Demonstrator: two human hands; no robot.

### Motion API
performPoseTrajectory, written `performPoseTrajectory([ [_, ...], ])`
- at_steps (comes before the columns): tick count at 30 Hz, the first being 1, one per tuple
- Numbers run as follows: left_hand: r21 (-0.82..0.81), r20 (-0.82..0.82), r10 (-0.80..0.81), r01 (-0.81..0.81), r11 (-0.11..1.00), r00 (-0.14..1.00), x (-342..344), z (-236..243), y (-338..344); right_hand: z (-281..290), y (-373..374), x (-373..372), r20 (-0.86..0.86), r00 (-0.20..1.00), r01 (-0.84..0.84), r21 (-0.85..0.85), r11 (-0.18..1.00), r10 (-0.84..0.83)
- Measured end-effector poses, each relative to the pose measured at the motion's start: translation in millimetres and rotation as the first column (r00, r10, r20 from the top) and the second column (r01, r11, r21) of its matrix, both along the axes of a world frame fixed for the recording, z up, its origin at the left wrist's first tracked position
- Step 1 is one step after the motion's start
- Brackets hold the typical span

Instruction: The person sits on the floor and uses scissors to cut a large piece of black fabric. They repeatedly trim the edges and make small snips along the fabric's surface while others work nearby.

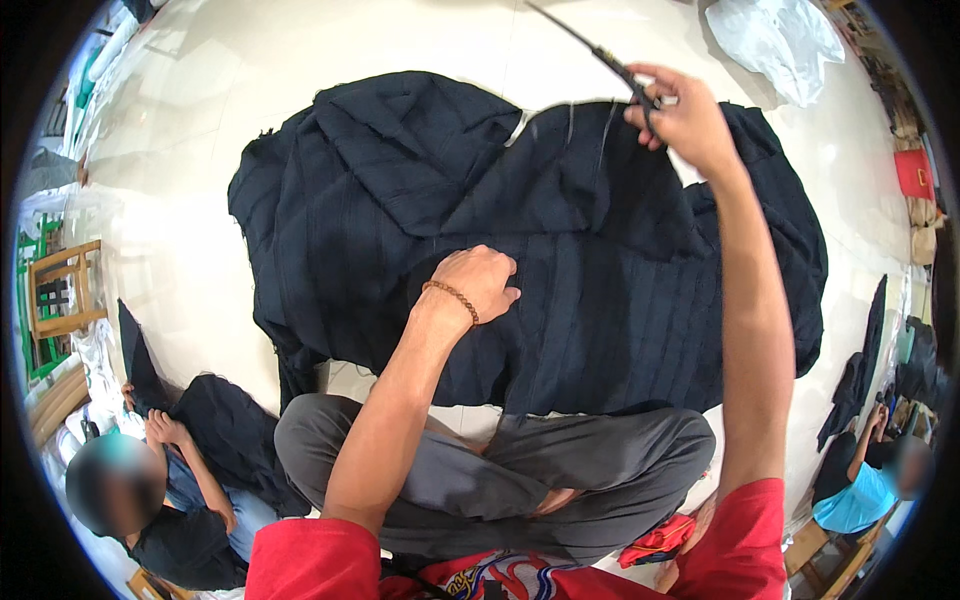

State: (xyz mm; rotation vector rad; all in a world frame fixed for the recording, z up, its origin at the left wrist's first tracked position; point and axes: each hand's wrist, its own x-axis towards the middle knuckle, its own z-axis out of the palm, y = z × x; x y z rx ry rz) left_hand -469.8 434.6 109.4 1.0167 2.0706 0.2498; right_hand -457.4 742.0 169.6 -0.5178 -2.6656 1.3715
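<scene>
A large dark navy cloth [620, 330] lies bunched and folded over the floor in front of my crossed legs, with frayed edges and faint stripes. My left hand [475, 282], with a brown bead bracelet on the wrist, rests at the cloth's middle, its fingers curled down and closed on the fabric; the fingertips are hidden. Beyond the cloth's far edge, at the upper right, my right hand [685, 115] grips a pair of black-handled scissors [610, 60]. Their blades point up and left, away from the cloth. Pale loose threads [603, 140] trail near the far edge.
A translucent plastic bag [780, 45] sits on the tiled floor at the far right. Another person [185, 500] handles dark cloth at the lower left; a further person [860, 490] sits at the right. A wooden frame [68, 290] stands at the left.
</scene>
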Motion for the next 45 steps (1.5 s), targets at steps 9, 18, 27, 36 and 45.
performPoseTrajectory([
  [9, 0.170, -0.220, 0.087, -0.050, 0.984, 0.972, 9, -9, 6, 20, 50, -57, -0.476, 0.863, 0.394, 0.430, 0.812, -0.167],
  [18, -0.028, -0.269, 0.049, -0.059, 0.998, 0.962, 17, -21, 8, -43, -75, 92, -0.085, 0.937, 0.346, 0.090, 0.934, -0.338],
  [27, -0.339, -0.358, -0.044, -0.086, 0.937, 0.933, 31, -10, 3, -79, -114, 200, 0.145, 0.830, 0.501, 0.229, 0.835, -0.538],
  [36, -0.492, -0.296, -0.048, -0.109, 0.864, 0.954, 23, -4, -22, -92, -107, 245, 0.069, 0.813, 0.521, 0.355, 0.776, -0.577],
  [45, -0.699, -0.168, -0.023, -0.103, 0.708, 0.986, 13, -15, -35, -77, -108, 260, 0.170, 0.729, 0.580, 0.361, 0.730, -0.663],
])
